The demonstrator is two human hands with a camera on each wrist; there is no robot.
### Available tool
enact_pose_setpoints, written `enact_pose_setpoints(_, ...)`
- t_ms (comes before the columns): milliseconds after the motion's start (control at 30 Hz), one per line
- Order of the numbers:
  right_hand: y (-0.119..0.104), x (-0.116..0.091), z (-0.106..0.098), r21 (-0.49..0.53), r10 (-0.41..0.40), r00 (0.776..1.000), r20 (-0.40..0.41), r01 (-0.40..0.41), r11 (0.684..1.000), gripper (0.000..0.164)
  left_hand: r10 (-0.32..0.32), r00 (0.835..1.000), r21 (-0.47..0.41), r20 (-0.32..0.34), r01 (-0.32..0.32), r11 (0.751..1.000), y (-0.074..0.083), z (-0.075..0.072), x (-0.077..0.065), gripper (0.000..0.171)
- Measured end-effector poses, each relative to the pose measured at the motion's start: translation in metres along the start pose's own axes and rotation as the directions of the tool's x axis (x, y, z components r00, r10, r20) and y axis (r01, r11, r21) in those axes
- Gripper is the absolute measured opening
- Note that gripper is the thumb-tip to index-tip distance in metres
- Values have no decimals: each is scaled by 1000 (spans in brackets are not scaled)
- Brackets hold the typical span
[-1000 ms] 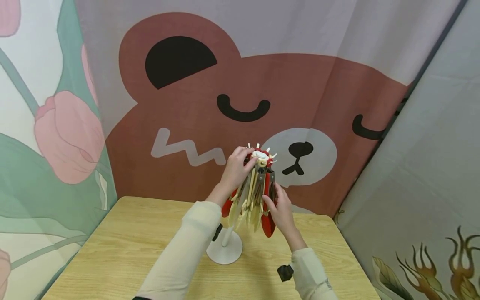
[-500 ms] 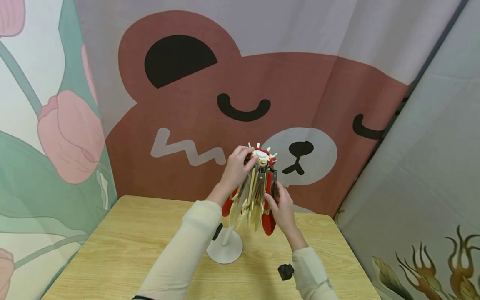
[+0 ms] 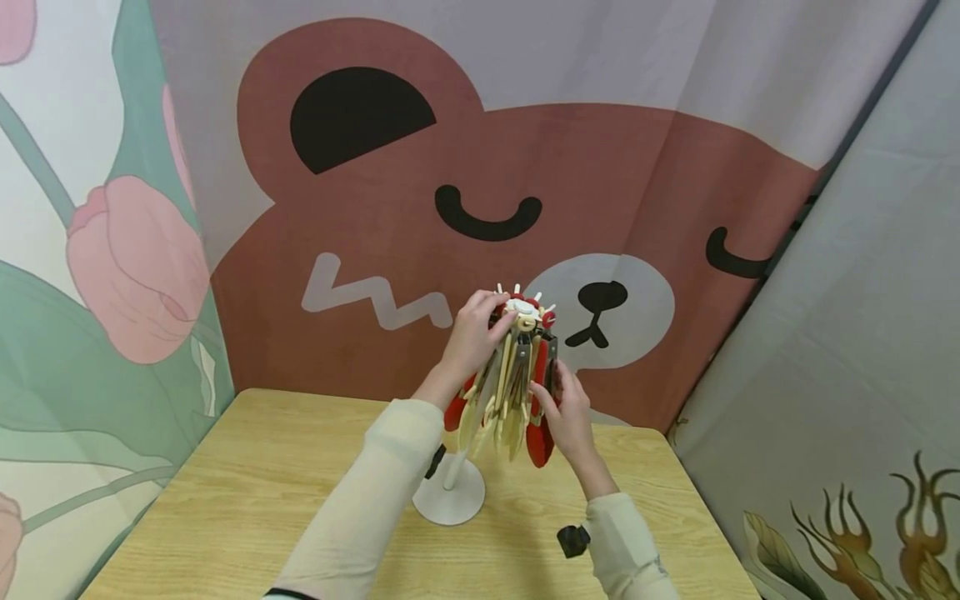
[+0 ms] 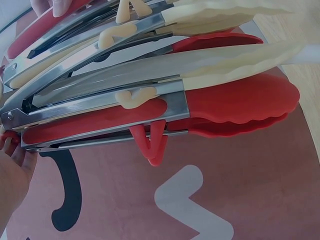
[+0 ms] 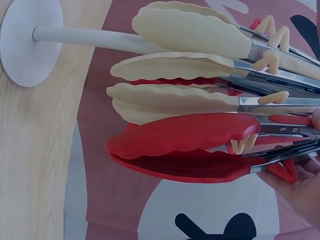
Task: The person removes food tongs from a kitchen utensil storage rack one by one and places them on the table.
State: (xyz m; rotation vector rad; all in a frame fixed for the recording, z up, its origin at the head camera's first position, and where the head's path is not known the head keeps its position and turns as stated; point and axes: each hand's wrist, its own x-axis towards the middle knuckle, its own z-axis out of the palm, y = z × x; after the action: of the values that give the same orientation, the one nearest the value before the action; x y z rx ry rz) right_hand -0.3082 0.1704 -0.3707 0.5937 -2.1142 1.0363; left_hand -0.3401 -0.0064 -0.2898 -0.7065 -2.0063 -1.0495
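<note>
A white stand [image 3: 450, 500] has several cream and red kitchen tongs hanging from the round rack [image 3: 522, 307] at its top. My left hand [image 3: 471, 337] grips the rack's left side, fingers over the top and thumb at the near edge. In the left wrist view, its fingers [image 4: 15, 155] are at the handle end of other red tongs [image 4: 240, 97]. My right hand [image 3: 572, 421] holds red-tipped tongs [image 3: 540, 446] by the handles at the right side. The right wrist view shows these tongs' red silicone heads [image 5: 185, 137] slightly apart, beside cream tongs [image 5: 175, 97].
The stand is on a light wooden table [image 3: 300, 500]. Behind the table hangs a curtain [image 3: 360, 250] with a printed bear, and floral cloths flank it. Black wrist cameras are on both sleeves.
My right hand has moved slightly up and to the right, and the red tongs have shifted with it. My left hand has stayed on the rack.
</note>
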Motion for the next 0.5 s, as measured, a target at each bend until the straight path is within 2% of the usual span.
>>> enact_pose_setpoints(500,-1,-2,-8,-10,3,1000,-25,-3,1000,46,-7,1000,-4,-2,7,1000,0,1,0,30)
